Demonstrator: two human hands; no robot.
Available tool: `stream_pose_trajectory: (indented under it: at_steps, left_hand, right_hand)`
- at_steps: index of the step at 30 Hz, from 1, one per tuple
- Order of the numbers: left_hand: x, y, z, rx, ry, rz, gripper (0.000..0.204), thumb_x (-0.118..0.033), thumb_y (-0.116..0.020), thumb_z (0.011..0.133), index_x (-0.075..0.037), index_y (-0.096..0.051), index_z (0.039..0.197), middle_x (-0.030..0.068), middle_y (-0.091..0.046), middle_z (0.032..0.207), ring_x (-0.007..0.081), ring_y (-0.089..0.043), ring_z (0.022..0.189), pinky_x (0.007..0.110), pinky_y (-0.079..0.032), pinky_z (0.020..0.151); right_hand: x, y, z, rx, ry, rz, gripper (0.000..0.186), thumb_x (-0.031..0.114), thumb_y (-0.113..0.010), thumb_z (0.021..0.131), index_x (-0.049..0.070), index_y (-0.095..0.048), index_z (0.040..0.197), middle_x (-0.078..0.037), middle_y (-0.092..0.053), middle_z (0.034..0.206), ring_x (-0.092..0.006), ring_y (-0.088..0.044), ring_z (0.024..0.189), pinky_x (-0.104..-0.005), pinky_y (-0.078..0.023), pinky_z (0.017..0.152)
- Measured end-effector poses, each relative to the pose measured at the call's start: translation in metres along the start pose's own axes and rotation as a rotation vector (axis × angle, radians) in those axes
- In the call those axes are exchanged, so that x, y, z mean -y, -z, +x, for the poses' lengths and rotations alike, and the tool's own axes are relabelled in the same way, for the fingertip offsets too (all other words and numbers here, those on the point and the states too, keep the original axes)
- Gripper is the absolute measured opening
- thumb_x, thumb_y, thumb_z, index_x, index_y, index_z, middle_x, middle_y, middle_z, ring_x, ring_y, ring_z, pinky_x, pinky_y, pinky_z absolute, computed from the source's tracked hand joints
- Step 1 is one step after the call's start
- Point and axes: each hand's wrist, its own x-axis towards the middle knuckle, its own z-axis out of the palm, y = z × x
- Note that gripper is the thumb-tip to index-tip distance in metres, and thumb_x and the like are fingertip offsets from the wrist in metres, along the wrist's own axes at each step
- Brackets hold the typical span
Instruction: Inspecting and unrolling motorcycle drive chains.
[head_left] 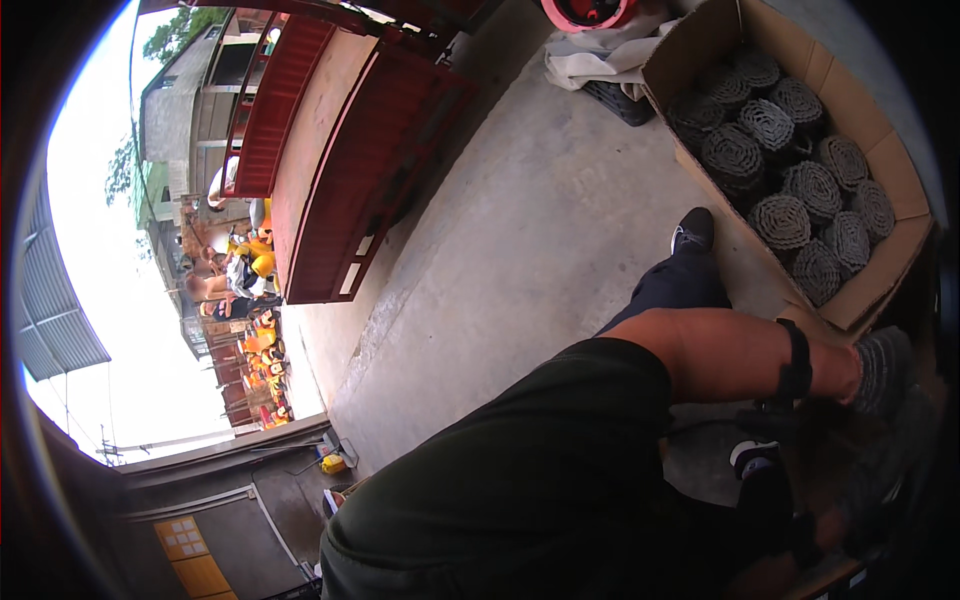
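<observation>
My left arm, in a dark sleeve with a black wrist strap, stretches rightward. My left hand [868, 368] is at a grey, textured shape below the cardboard box [878, 150]; its fingers are unclear, so I cannot tell what it holds. My right hand [830, 528] is low at the right in deep shadow, its fingers indistinct. The open box holds several rolls [766, 124] of grey, ridged material, coiled ends up. My dark shoes [694, 230] stand on the concrete floor beside it.
A red metal cargo bed [350, 180] stands upper left. Outside are people [215, 285] among yellow objects [262, 355]. A pink round object [590, 12] and pale cloth [600, 62] lie beside the box. A yellow container [333, 462] sits by the doorway wall.
</observation>
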Motion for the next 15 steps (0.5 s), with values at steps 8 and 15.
stream_pose_trajectory:
  at_steps: [8, 15]
  left_hand:
    - [0.004, -0.017, 0.008, 0.213, -0.023, 0.033, 0.032, -0.041, -0.057, 0.081, -0.017, -0.078, 0.084, 0.0076, -0.073, 0.082, 0.0274, -0.07, 0.077, 0.041, -0.051, 0.066]
    - [-0.021, 0.058, 0.014, 0.395, 0.073, -0.072, 0.034, -0.044, -0.06, 0.08, -0.016, -0.078, 0.085, 0.0082, -0.073, 0.081, 0.0289, -0.07, 0.077, 0.04, -0.053, 0.067]
  right_hand:
    - [0.047, 0.013, 0.035, -0.013, 0.125, 0.201, 0.04, 0.004, -0.056, 0.09, -0.002, -0.056, 0.129, -0.016, -0.057, 0.133, -0.0281, -0.053, 0.126, -0.0393, -0.035, 0.113]
    - [0.055, 0.016, 0.035, -0.021, 0.184, 0.297, 0.039, -0.001, -0.058, 0.087, 0.0, -0.059, 0.126, -0.015, -0.061, 0.129, -0.0268, -0.057, 0.122, -0.0387, -0.039, 0.111]
